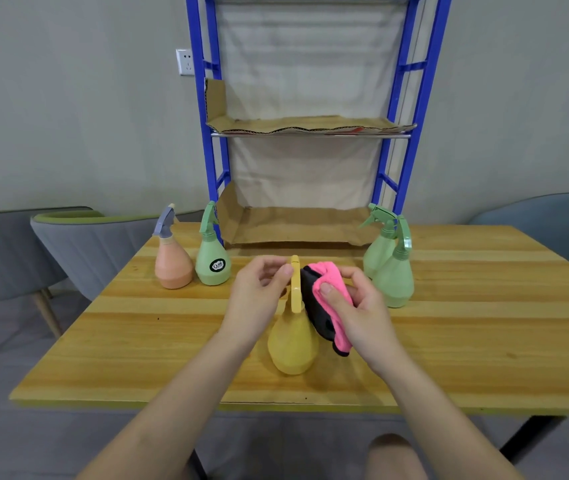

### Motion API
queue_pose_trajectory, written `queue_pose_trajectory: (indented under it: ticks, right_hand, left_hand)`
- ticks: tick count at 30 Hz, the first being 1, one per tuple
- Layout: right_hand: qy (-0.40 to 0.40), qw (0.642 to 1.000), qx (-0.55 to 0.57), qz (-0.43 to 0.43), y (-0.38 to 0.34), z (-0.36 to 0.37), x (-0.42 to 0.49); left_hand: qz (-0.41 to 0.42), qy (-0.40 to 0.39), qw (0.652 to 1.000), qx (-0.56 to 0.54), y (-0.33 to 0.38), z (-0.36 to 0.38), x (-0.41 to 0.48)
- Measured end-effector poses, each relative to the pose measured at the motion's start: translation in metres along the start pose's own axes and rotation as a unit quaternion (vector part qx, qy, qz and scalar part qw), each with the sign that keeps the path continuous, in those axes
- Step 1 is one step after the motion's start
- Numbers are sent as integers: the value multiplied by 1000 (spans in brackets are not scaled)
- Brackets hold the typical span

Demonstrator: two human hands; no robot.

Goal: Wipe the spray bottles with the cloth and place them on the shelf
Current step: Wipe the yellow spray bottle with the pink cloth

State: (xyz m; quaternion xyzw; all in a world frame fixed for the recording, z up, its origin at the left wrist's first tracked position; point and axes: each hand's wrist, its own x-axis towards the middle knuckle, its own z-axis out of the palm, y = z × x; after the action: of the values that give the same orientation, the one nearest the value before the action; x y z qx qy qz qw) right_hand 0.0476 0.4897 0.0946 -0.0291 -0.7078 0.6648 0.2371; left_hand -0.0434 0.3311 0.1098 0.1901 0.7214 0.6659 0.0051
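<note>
top of the blue shelf (414, 98) is cut off by the frame edge; its lower tier sits partly behind the table (137, 341) edge. yellow spray bottle (293, 344) stands upright on the table, centre-front, well apart from the shelf. its neck and most of the trigger are hidden by fingers and cloth, only the flat back of the sprayer head shows. left hand (259, 292) pinches that head from the left w/ curled fingers + thumb. right hand (355, 306) grips the bunched pink/black cloth (324, 296), thumb on top, pressing it vs the right side of the head and shoulder. at right, 2 green bottles overlap: front one (394, 282) covers part of the rear one (378, 251). at left, orange bottle (173, 265) w/ grey-blue trigger stands just beside a labelled green bottle (212, 261); label text too small to read. all bottles opaque, can't tell liquid level. both visible shelf tiers are lined w/ cardboard: lower (297, 230), upper (310, 124). chairs at both sides are cut off; wall socket (185, 62) is left of the shelf
</note>
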Motion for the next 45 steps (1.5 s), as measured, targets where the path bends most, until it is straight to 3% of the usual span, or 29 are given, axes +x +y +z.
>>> queue_pose_trajectory:
  ticks: [6, 11, 20, 25, 33, 39, 45]
  right_hand:
    - [10, 998, -26, -59, 3, 7, -4]
    - [18, 989, -123, -75, 14, 11, -7]
    - [222, 963, -108, -111, 15, 18, -12]
    - [196, 939, -200, -201, 28, 44, -1]
    - [132, 930, -191, -284, 44, 64, -8]
    - [236, 923, -194, -236, 37, 57, 4]
    - [148, 923, -217, -282, 40, 57, -6]
  left_hand:
    - [-5, -78, 996, 33, 6, -8, -12]
    - [-7, -80, 996, 31, 13, -10, -2]
    - [6, -81, 996, 35, 7, -19, 2]
    - [14, -92, 996, -2, 0, -17, -3]
    - [26, -86, 994, 54, -1, -22, 5]
    - [22, -94, 995, 30, 2, -18, -2]
    - [31, -74, 996, 37, -4, -16, -2]
